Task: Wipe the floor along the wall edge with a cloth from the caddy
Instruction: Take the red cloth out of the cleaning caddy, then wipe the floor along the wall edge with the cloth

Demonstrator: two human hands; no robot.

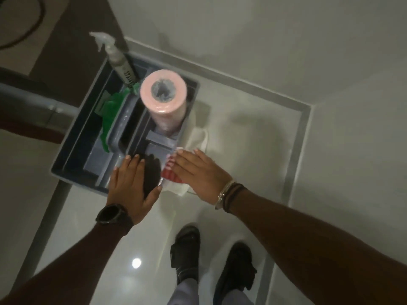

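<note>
Long, close-fitting dark brown sleeves down both arms, ending at the wrists. On the left wrist, a black watch with a round dark face and a wide black strap. On the right wrist, a thin pale bangle just ahead of the cuff, edged with a lighter stripe. Below, black chunky slip-on shoes with broad straps, black socks, and light grey trouser legs.
</note>
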